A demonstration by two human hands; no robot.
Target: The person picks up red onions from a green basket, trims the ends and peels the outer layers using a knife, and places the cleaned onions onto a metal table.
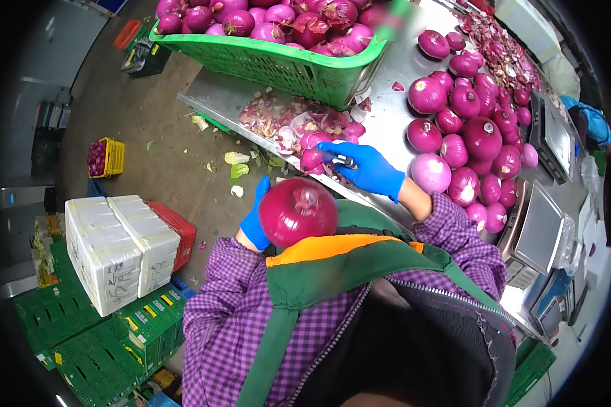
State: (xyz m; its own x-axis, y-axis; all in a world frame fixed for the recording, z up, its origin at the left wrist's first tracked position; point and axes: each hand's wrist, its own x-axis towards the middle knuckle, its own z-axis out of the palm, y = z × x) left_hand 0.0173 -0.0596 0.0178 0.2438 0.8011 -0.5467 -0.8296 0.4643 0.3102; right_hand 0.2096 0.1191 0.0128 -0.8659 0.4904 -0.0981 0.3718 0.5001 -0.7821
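Bright, even overhead light with saturated colours and faint shadows. The steel table (400, 74) gives soft glare in the upper centre. Fisheye bending and a black vignette ring the edges. The close onion (297, 211) at centre looks slightly soft.

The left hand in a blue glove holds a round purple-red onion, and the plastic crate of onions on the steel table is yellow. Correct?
No: the head view shows the plastic crate on the steel table is green, not yellow. The blue-gloved left hand does hold the round purple-red onion.
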